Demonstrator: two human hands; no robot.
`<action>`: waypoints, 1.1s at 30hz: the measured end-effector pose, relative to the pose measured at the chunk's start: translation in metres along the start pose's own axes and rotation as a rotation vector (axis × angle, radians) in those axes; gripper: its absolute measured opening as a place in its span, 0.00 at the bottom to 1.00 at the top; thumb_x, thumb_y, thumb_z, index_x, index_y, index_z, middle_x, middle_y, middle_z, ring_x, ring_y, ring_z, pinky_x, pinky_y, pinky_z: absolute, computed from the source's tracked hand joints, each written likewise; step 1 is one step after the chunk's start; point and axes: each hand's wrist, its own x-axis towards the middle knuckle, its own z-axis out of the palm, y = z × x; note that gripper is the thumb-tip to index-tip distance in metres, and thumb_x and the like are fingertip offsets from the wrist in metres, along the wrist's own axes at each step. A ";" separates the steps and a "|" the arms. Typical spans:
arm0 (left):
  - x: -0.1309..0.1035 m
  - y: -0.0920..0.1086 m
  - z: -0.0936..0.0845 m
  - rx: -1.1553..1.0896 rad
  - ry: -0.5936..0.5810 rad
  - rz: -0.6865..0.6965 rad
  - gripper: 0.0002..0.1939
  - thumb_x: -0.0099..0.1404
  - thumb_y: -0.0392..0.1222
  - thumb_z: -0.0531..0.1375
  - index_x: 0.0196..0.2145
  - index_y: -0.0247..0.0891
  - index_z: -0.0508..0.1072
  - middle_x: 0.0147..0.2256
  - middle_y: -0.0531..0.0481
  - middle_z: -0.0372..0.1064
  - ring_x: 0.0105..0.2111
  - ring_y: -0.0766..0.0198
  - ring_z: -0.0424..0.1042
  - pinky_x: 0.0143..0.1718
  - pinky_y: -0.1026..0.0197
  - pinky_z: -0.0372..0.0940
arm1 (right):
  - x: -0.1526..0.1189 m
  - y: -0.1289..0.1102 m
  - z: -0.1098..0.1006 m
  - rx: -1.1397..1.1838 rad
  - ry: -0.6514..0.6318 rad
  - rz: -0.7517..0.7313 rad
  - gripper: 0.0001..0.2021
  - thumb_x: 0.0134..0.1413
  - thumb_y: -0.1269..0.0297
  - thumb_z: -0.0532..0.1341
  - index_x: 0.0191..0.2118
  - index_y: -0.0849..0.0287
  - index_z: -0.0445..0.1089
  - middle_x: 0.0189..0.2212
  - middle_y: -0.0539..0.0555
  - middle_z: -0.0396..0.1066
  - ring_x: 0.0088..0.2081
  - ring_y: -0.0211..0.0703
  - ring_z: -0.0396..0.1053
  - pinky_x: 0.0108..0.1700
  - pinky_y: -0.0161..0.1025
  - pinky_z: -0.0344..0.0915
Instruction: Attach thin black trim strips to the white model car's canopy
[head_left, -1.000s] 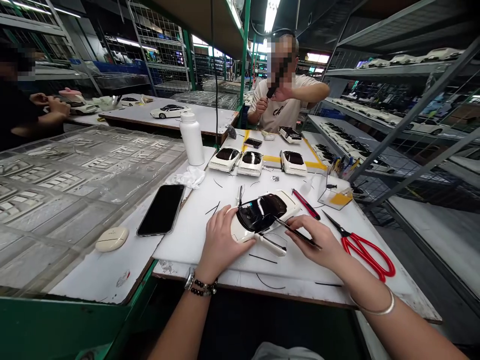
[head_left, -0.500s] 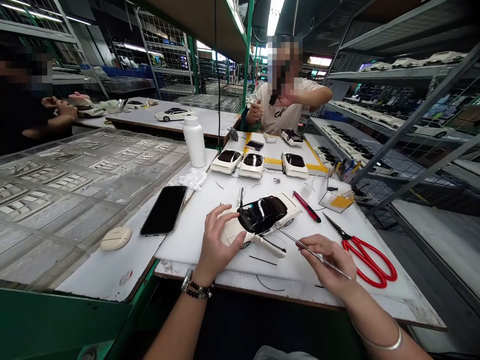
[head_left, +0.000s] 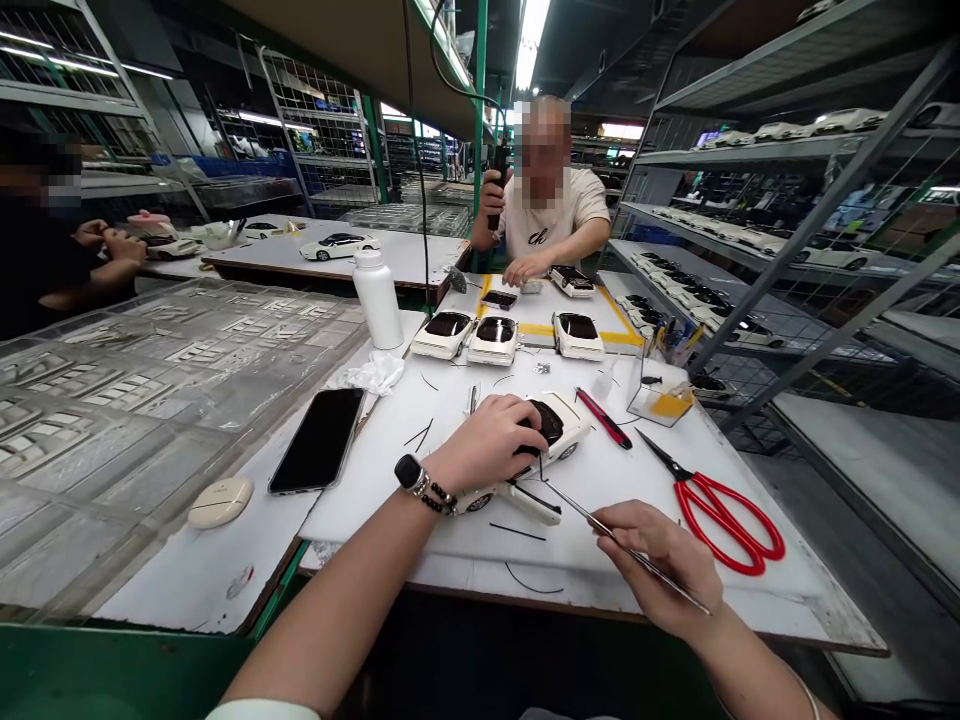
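One wht model car (head_left: 570, 425), door (head_left: 534, 503) open, sits mid-table (head_left: 420, 505); L hand (head_left: 499, 440) bends over its roof, can't tell if gripping; R hand (head_left: 664, 560) pinches thin metal tool (head_left: 581, 508), tip near L fingers (head_left: 531, 438); red knife (head_left: 604, 418) & scissors (head_left: 681, 476) to R; phone (head_left: 316, 440), wht bottle (head_left: 379, 300) to L; 3 wht cars (head_left: 495, 341) behind; person (head_left: 551, 225) opp.

Dim workshop under strip lights
Beyond the hands, a green post (head_left: 481, 130) rises past a lit tube (head_left: 532, 42); right of them, metal shelving (head_left: 757, 155) climbs above a grey floor (head_left: 795, 480), while wire racks (head_left: 319, 140) stand far off to their left.
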 end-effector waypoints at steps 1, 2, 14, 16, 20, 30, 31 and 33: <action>0.003 -0.002 0.001 -0.012 -0.018 0.017 0.06 0.61 0.33 0.62 0.32 0.41 0.78 0.40 0.48 0.70 0.45 0.55 0.66 0.50 0.50 0.58 | 0.000 -0.001 0.000 -0.003 0.000 -0.001 0.18 0.49 0.87 0.58 0.42 0.59 0.63 0.33 0.58 0.72 0.34 0.43 0.73 0.29 0.39 0.72; 0.005 -0.005 0.001 -0.027 -0.030 0.032 0.06 0.61 0.33 0.62 0.31 0.41 0.78 0.40 0.49 0.70 0.45 0.56 0.66 0.50 0.50 0.58 | -0.001 -0.001 -0.001 -0.006 0.000 -0.003 0.18 0.48 0.87 0.58 0.41 0.59 0.63 0.33 0.58 0.72 0.34 0.43 0.73 0.29 0.39 0.72; -0.014 -0.020 -0.001 -0.318 0.019 0.101 0.02 0.59 0.37 0.66 0.28 0.40 0.79 0.36 0.49 0.73 0.45 0.61 0.67 0.53 0.57 0.60 | 0.062 0.071 -0.036 -0.075 0.250 0.499 0.09 0.52 0.65 0.65 0.28 0.57 0.64 0.23 0.48 0.69 0.24 0.37 0.67 0.24 0.34 0.64; -0.016 -0.017 -0.003 -0.364 0.022 0.100 0.02 0.60 0.36 0.65 0.29 0.40 0.79 0.36 0.49 0.73 0.45 0.61 0.67 0.54 0.56 0.60 | 0.084 0.100 -0.028 -0.111 0.165 0.641 0.11 0.51 0.61 0.66 0.26 0.59 0.64 0.19 0.47 0.67 0.21 0.35 0.64 0.22 0.33 0.60; -0.016 -0.012 -0.004 -0.483 -0.016 0.069 0.03 0.61 0.35 0.64 0.30 0.39 0.78 0.35 0.48 0.74 0.46 0.60 0.68 0.55 0.55 0.60 | 0.112 0.157 0.001 -0.168 0.105 0.822 0.10 0.54 0.62 0.64 0.31 0.63 0.66 0.22 0.45 0.65 0.23 0.31 0.63 0.27 0.32 0.63; -0.017 -0.010 -0.006 -0.530 0.004 0.030 0.05 0.62 0.34 0.62 0.31 0.39 0.78 0.35 0.48 0.73 0.46 0.59 0.67 0.55 0.54 0.60 | 0.116 0.240 0.037 -0.079 0.382 1.134 0.16 0.61 0.58 0.58 0.51 0.62 0.65 0.44 0.56 0.68 0.40 0.40 0.70 0.42 0.43 0.70; -0.017 -0.010 -0.005 -0.533 0.006 0.029 0.05 0.62 0.34 0.62 0.31 0.39 0.78 0.35 0.48 0.73 0.46 0.59 0.67 0.55 0.54 0.60 | 0.116 0.243 0.038 -0.056 0.408 1.149 0.16 0.61 0.58 0.58 0.51 0.61 0.64 0.45 0.56 0.68 0.41 0.41 0.70 0.42 0.43 0.70; -0.018 -0.010 -0.005 -0.533 0.007 0.033 0.05 0.62 0.33 0.62 0.31 0.39 0.78 0.34 0.48 0.73 0.46 0.59 0.67 0.54 0.54 0.60 | 0.115 0.248 0.039 0.000 0.450 1.162 0.16 0.61 0.59 0.58 0.52 0.61 0.64 0.46 0.56 0.68 0.42 0.41 0.69 0.43 0.44 0.70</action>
